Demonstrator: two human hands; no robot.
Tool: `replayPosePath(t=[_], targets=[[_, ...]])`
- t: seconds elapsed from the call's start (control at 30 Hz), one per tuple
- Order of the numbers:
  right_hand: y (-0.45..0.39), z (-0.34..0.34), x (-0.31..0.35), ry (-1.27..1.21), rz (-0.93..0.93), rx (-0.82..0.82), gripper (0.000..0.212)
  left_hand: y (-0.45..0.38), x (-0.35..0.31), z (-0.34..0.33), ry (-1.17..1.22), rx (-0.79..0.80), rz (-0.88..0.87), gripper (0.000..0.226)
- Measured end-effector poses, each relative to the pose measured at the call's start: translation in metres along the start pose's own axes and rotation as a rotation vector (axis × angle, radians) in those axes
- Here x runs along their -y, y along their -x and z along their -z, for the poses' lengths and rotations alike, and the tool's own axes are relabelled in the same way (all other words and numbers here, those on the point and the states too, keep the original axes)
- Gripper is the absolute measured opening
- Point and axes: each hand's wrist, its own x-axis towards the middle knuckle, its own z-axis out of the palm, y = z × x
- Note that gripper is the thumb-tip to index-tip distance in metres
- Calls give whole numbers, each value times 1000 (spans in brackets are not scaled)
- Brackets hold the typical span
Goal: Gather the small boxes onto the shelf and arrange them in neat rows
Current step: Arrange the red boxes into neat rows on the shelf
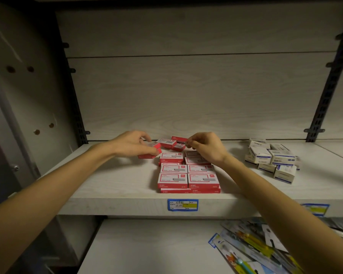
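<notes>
The work seems about half done. Taking the blue price label (182,204) on the front edge of the shelf (115,186) as landmark: directly above it stands the finished block of red boxes (187,175), two columns wide. I count four rows on the left column and four on the right, and a lower layer shows at the front edge, so the full number I cannot tell.

Above and left of the label, the left hand (133,144) has its fingers curled around one red box (150,152), which is not yet in line. Behind the block lie about three loose red boxes (171,143), tilted. The right hand (205,147) pinches something small there with thumb and forefinger; what exactly I cannot tell.

Far right of the label, about eight white boxes (273,160) lie in a disordered heap, probably left to arrange.
</notes>
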Motion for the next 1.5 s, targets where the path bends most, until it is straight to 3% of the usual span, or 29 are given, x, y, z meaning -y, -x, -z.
replayPosePath(t=[0.33,0.67,0.9,1.07,1.27,1.37,1.5], targets=[[6,2,-9,-27,-82,-39,23,-32,-48,-19,-68,-114,89,59],[3,2,-17,30,-151,-49,22,-46,-69,-56,-236,-174,199,63],[-3,2,-20,3,-213,-66,23,-49,-60,-49,-132,0,245,54],[-19,0,-13,21,-187,-50,22,-51,-49,-45,-118,-48,234,55],[-48,-8,-11,173,-130,42,41,-58,-22,-34,-348,-329,88,40],[-56,-12,-14,215,-122,125,41,-71,-2,-29,-216,-154,-19,54],[-58,-19,-27,218,-94,77,24,-81,10,-28,-53,-18,-66,59]])
